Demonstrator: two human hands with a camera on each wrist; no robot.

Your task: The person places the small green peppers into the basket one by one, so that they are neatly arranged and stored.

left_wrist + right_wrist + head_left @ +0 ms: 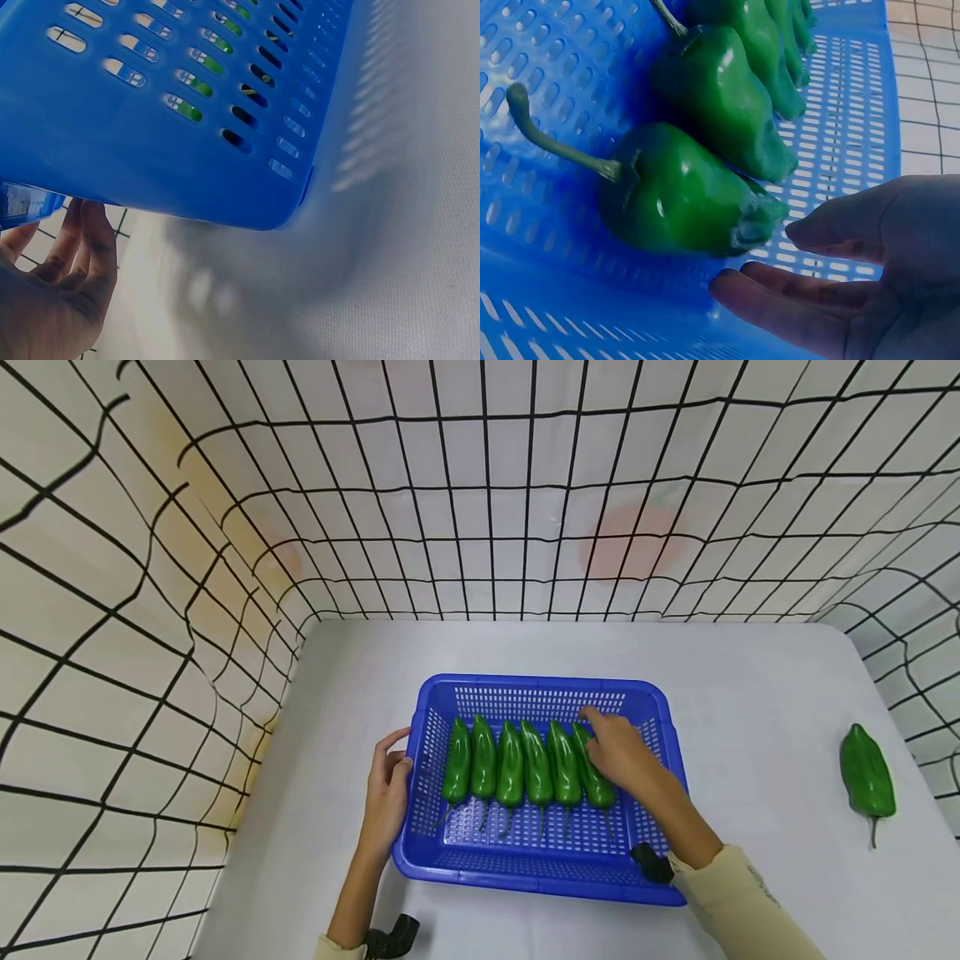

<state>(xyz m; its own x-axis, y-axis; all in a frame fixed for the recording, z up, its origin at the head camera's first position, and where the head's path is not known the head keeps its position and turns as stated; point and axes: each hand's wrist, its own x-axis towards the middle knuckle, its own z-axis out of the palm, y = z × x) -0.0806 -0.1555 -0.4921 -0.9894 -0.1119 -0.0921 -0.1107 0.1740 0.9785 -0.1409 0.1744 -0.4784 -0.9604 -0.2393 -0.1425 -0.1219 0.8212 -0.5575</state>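
Observation:
Inside a blue plastic basket (525,883), several green peppers (510,768) lie side by side in a row, stems toward the person. My left hand (386,789) is at the basket's left side, its loosely bent fingertips touching the rim. In the left wrist view these fingers (97,247) reach up to the rim's edge. Over the right end of the row is my right hand (621,752), thumb and fingers spread apart. The right wrist view has its fingertips close to the tip of the end pepper (682,195), with nothing between them.
A single green pepper (867,772) lies on the white table surface (757,718), far right of the basket. Black wire mesh (487,510) rises behind the table and along both sides.

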